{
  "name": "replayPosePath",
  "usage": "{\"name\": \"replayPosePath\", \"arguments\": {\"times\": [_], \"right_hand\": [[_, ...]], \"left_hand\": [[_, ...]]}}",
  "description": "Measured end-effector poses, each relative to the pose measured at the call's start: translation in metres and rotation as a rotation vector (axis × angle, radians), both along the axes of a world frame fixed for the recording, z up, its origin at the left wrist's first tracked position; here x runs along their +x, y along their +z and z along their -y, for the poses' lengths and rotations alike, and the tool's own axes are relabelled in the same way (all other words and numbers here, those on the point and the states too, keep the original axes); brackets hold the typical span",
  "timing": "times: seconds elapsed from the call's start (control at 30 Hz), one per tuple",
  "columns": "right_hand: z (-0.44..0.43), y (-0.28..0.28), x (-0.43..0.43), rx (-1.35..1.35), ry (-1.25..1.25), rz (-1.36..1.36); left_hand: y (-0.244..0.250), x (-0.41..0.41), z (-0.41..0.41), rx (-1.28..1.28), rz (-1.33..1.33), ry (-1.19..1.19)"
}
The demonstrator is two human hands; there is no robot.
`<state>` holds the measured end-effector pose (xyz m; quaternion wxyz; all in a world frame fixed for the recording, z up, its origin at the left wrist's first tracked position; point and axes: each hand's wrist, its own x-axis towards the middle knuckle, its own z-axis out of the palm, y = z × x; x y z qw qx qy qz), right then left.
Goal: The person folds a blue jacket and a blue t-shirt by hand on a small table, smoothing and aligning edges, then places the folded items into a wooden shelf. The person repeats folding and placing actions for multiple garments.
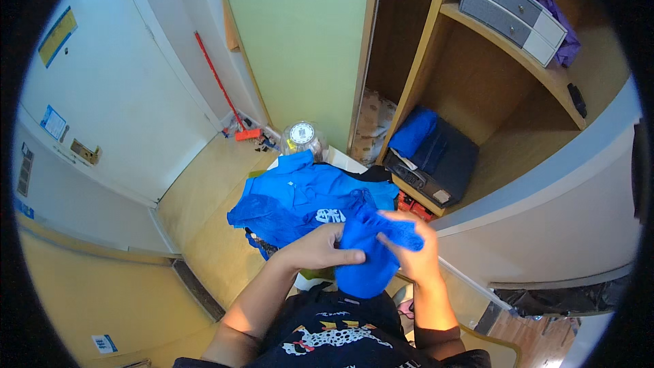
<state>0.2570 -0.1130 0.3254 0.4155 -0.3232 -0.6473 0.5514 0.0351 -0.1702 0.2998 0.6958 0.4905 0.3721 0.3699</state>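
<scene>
A blue piece of cloth [364, 278] with a gathered upper part hangs in front of my body, held between both hands. My left hand [322, 250] grips its left side, the thumb pressed across the front. My right hand [420, 250] pinches the right side, where a bunched end of the fabric sticks out; its fingers are slightly blurred. Just beyond my hands lies a spread light-blue shirt [296, 181]. Over its near left part is a darker blue textured cloth [271, 220]. A white print [331, 215] shows on blue fabric beside my left hand.
A clear jar with a white lid [302, 134] stands behind the clothes. A red broom [247, 134] leans by the white door [122, 61]. At right, an open wooden cabinet holds a black safe-like box [449, 163], blue folded fabric [414, 130] and a grey drawer box [503, 7].
</scene>
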Motion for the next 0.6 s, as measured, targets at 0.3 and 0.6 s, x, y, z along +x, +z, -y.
{"name": "replayPosePath", "arguments": {"times": [0.3,0.6], "right_hand": [[-0.026,-0.018,0.0,-0.395,-0.43,-0.587],[-0.012,-0.059,0.023,-0.665,-0.504,-0.506]], "left_hand": [[-0.071,0.018,0.032,-0.038,-0.189,0.188],[-0.118,-0.015,0.041,-0.316,0.097,0.325]]}}
